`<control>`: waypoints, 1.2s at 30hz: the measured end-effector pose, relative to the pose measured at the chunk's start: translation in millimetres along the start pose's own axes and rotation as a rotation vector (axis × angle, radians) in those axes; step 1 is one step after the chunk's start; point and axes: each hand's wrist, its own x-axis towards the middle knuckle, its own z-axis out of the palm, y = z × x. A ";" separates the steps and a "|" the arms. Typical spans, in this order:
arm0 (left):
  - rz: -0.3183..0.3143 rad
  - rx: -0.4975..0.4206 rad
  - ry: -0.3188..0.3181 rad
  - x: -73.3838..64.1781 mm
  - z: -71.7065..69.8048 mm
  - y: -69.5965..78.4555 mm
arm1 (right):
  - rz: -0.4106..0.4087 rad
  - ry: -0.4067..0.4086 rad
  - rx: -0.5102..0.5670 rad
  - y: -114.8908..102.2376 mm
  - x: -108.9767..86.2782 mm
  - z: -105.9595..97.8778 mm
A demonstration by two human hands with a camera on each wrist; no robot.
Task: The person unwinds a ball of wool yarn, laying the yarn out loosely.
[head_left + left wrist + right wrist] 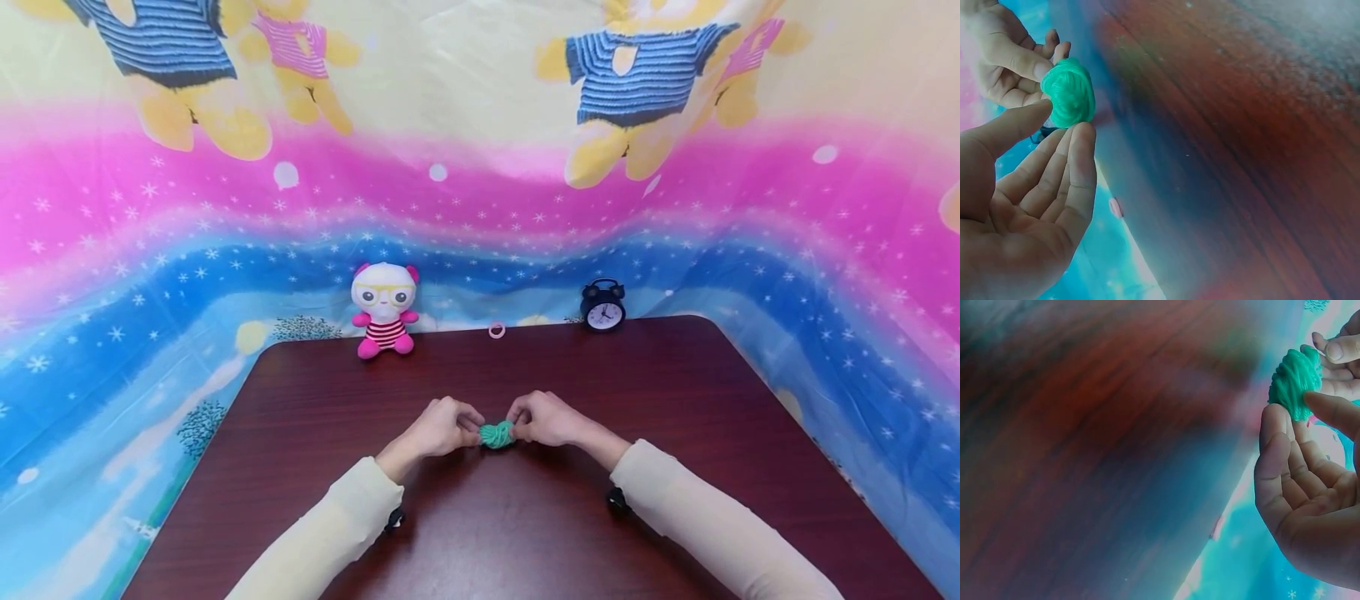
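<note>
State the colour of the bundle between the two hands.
Green; the bundle shows best in the left wrist view, close up.

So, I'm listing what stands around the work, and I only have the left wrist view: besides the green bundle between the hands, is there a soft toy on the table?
Observer: Yes, the head view shows a plush toy sitting near the far edge of the table, beyond the left hand.
Operator: What shape is the pink item I can see?
Observer: From the head view, it is ring-shaped, with an open middle.
Operator: And what is the person wearing?
Observer: Long cream sleeves, as the head view shows.
</note>
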 end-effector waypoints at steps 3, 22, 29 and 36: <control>0.002 -0.017 0.010 0.6 -1.2 1.2 | -0.014 0.013 0.017 -1.2 -1.2 -2.7; 0.009 -0.090 0.067 2.9 -14.5 9.4 | -0.071 0.126 0.072 -13.7 -4.6 -19.4; 0.013 -0.115 0.096 5.4 -15.2 7.2 | -0.060 0.159 0.090 -17.3 -5.8 -22.2; 0.005 -0.139 0.159 5.8 -16.9 8.7 | -0.077 0.193 0.083 -22.8 -7.9 -26.8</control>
